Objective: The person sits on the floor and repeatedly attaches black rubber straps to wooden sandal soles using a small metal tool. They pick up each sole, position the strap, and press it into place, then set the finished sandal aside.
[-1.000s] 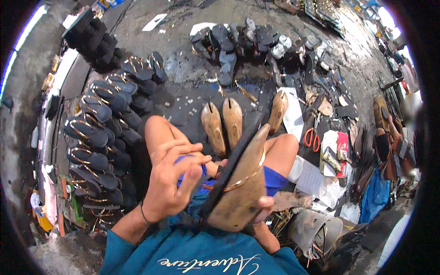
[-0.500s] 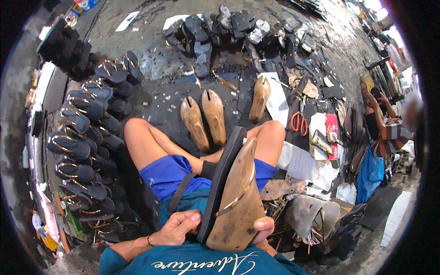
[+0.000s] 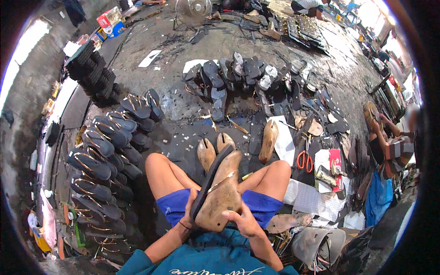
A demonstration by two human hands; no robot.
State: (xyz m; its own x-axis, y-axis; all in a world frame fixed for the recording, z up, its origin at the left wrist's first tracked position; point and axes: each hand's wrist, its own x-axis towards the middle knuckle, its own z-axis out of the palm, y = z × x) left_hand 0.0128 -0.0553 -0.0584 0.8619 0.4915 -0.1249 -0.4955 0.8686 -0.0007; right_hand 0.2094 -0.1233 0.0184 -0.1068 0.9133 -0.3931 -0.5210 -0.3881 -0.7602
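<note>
A brown wooden shoe last (image 3: 224, 204) is held over my lap, its toe tilted up and away from me. Fitted against its left side is a black sandal (image 3: 207, 185), whose thin gold strap (image 3: 217, 182) crosses over the wood. My left hand (image 3: 189, 210) is closed round the outer side of the black sole, its fingers partly hidden. On the heel end of the last, my right hand (image 3: 246, 222) grips with the thumb on top. Beyond my knees lie more wooden lasts, two together (image 3: 206, 155) and one apart (image 3: 268, 142).
Rows of black sandals (image 3: 94, 165) stand at left, with stacked dark soles (image 3: 94, 75) behind. More footwear (image 3: 219, 103) lies ahead. Orange-handled scissors (image 3: 304, 161), papers (image 3: 302, 199) and a grey container (image 3: 316, 245) are at right. Another person's hands (image 3: 378, 123) hold a last farther right.
The view has tilted up, showing more floor ahead. Last and sandal now sit farther from my chest. My left hand has shifted from the sandal's near end to the sole's side.
</note>
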